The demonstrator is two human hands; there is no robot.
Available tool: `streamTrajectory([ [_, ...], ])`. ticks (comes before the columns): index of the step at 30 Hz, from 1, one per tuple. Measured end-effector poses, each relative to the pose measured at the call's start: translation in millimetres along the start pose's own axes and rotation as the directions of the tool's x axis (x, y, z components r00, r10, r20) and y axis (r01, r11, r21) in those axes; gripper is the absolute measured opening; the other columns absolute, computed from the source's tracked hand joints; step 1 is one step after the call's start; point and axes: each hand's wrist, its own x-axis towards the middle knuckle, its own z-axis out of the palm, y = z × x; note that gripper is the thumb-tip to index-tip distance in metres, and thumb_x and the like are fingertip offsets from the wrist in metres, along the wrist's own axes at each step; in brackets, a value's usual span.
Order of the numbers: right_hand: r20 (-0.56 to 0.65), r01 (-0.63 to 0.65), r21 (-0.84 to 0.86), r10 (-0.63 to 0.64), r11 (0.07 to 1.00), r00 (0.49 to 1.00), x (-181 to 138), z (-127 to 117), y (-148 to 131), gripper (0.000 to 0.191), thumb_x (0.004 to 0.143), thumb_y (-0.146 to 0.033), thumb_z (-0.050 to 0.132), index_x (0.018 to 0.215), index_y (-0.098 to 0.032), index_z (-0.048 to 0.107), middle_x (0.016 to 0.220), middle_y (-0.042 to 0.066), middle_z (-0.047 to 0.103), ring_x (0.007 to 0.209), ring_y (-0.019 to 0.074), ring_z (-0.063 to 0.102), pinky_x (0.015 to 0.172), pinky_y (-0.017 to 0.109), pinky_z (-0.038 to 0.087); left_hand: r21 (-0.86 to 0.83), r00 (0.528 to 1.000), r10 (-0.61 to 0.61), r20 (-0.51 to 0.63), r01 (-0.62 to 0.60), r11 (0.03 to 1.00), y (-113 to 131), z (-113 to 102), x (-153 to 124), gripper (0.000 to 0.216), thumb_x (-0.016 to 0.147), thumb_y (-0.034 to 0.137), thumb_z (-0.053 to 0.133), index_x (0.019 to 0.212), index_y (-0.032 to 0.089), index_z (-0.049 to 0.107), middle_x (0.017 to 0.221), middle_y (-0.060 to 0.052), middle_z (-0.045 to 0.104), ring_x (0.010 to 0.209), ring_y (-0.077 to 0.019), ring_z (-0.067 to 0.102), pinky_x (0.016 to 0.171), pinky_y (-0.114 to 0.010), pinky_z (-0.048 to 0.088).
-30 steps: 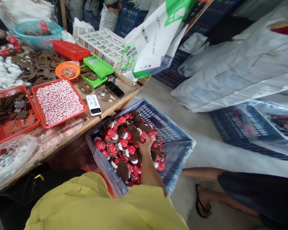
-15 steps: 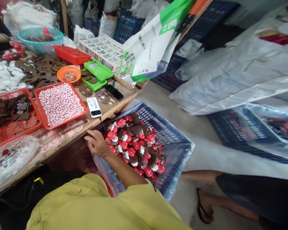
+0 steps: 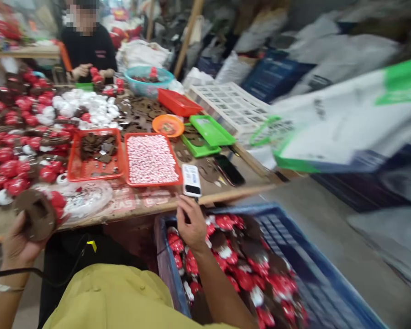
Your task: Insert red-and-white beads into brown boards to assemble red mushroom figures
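Observation:
My left hand (image 3: 16,244) holds a brown and red mushroom-shaped piece (image 3: 38,214) at the table's near edge. My right hand (image 3: 191,224) is raised over the blue crate (image 3: 322,283) of red, white and brown mushroom pieces (image 3: 246,265), just under the table edge and a white power bank (image 3: 191,180). Its fingers are curled; what they hold, if anything, is hidden. The picture is smeared by motion.
On the wooden table stand a red tray of pink-white beads (image 3: 151,159), a red tray of brown parts (image 3: 96,154), green trays (image 3: 210,132), an orange bowl (image 3: 167,125), a phone (image 3: 229,169) and heaps of mushroom pieces (image 3: 17,137). A person in black (image 3: 88,50) works at the far end. A white-green bag (image 3: 332,128) hangs right.
The view has swung left and up the table. My right hand has moved from the crate's left rim to below the power bank. My left hand with the mushroom piece has come into view.

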Motion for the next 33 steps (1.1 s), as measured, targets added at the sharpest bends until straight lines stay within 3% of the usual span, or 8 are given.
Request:
streamTrajectory([
  [2,0.021,0.013,0.053,-0.015,0.998,1.000,33.5,13.0,-3.6,0.027,0.088,-0.013,0.056,0.111,-0.024,0.066,0.112,0.008,0.067,0.105,0.0217,0.064,0.095,0.039,0.051,-0.020,0.990,0.134,0.036,-0.134,0.991,-2.9,-7.1,-3.3,0.042,0.094,0.042,0.049,0.136,0.037,0.052,0.125,-0.003,0.067,0.111,-0.0276,0.063,0.103,-0.057,0.044],
  [6,0.313,0.022,0.197,-0.084,0.980,0.946,88.3,60.5,-27.7,0.022,0.091,-0.024,0.054,0.109,-0.023,0.067,0.105,0.006,0.070,0.093,0.0196,0.066,0.085,0.035,0.054,0.084,0.995,0.045,-0.090,-0.037,0.996,-17.7,0.8,3.3,0.049,0.095,0.040,0.047,0.142,0.024,0.048,0.124,-0.016,0.065,0.110,-0.0376,0.063,0.095,-0.070,0.041],
  [9,0.581,0.009,0.173,-0.109,0.985,0.807,121.2,102.3,-33.5,0.024,0.091,-0.027,0.052,0.106,-0.022,0.070,0.104,0.007,0.072,0.090,0.0199,0.067,0.083,0.033,0.053,0.088,0.980,0.011,-0.200,0.007,0.996,-18.9,11.3,0.5,0.048,0.095,0.039,0.048,0.139,0.020,0.049,0.115,-0.017,0.069,0.102,-0.0351,0.067,0.092,-0.068,0.045],
  [13,0.763,-0.006,-0.321,0.263,0.947,0.591,158.9,152.1,-5.3,0.030,0.088,-0.032,0.054,0.105,-0.017,0.072,0.100,0.013,0.073,0.086,0.0250,0.068,0.075,0.033,0.050,0.108,0.953,0.018,-0.302,0.015,0.994,-9.5,18.4,-7.9,0.046,0.095,0.042,0.049,0.134,0.017,0.054,0.105,-0.015,0.071,0.090,-0.0318,0.069,0.085,-0.064,0.051],
  [16,0.829,0.046,-0.425,0.368,0.904,0.421,169.3,181.1,18.0,0.028,0.086,-0.033,0.056,0.100,-0.016,0.073,0.085,0.011,0.074,0.076,0.0233,0.067,0.065,0.029,0.044,0.099,0.932,0.013,-0.361,0.024,0.995,-3.9,19.5,-7.6,0.045,0.093,0.043,0.053,0.128,0.016,0.057,0.101,-0.014,0.071,0.085,-0.0295,0.069,0.083,-0.064,0.051],
  [20,0.795,-0.294,-0.275,0.388,0.915,0.466,159.9,191.3,24.0,0.015,0.076,-0.021,0.064,0.087,-0.016,0.072,0.063,0.004,0.067,0.059,0.0172,0.058,0.057,0.025,0.036,0.054,0.916,-0.004,-0.401,0.029,0.998,-4.3,22.3,-3.0,0.042,0.091,0.040,0.058,0.125,0.016,0.059,0.096,-0.012,0.071,0.083,-0.0266,0.069,0.086,-0.061,0.051],
  [24,0.760,-0.739,-0.078,0.520,0.669,0.390,151.5,175.4,24.2,0.007,0.068,-0.013,0.066,0.074,-0.016,0.070,0.043,-0.005,0.049,0.040,0.0096,0.041,0.046,0.022,0.029,0.044,0.922,-0.050,-0.385,0.072,0.996,-9.7,26.7,-5.1,0.039,0.091,0.038,0.057,0.125,0.018,0.058,0.100,-0.011,0.072,0.087,-0.0281,0.069,0.087,-0.061,0.051],
  [33,0.644,-0.895,0.375,0.625,0.243,0.440,165.2,148.6,39.8,0.008,0.080,-0.023,0.066,0.079,-0.019,0.060,0.068,-0.001,0.060,0.063,0.0111,0.060,0.056,0.021,0.056,0.119,0.916,-0.074,-0.393,0.130,0.984,-19.3,27.4,-9.8,0.042,0.092,0.031,0.057,0.133,0.023,0.054,0.101,-0.010,0.072,0.086,-0.0275,0.070,0.084,-0.058,0.054],
])
